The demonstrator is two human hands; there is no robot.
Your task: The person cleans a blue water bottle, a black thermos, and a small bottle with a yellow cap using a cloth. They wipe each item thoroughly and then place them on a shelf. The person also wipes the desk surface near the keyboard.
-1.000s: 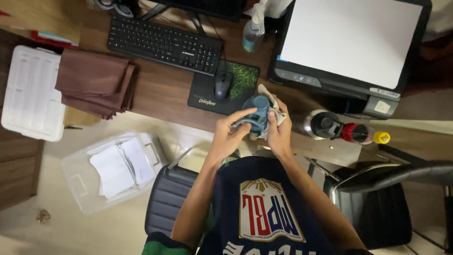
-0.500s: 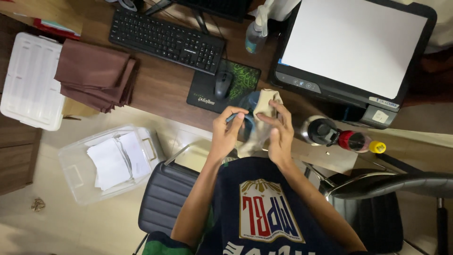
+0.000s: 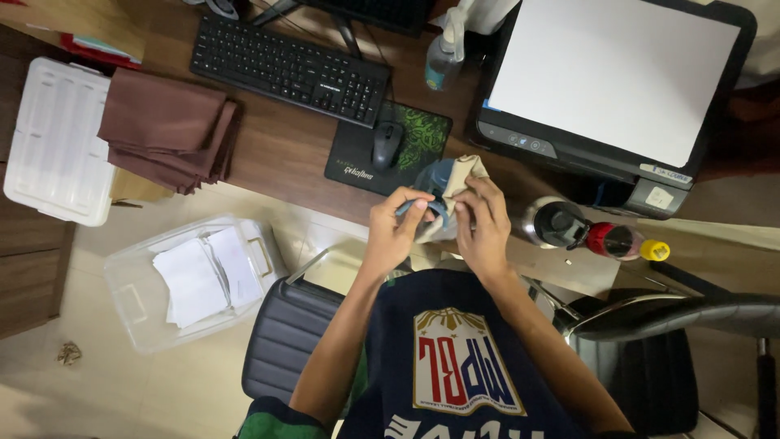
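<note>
Hands meet at frame centre, over desk (image 3: pixel 276 154) edge: our left hand (image 3: pixel 396 230) and right hand (image 3: pixel 482 230), fingers closed, grip blue-and-beige cloth (image 3: pixel 452 180). Cloth half bunched, seemingly mid-fold; brown folded stack (image 3: pixel 166 130) upper left.

One head-worn view looks steeply down, close over the hands, facing the desk (image 3: pixel 284 154) at the far edge

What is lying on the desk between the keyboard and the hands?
In the head view, a black mouse on a dark mouse pad lies between the keyboard and both hands.
</note>
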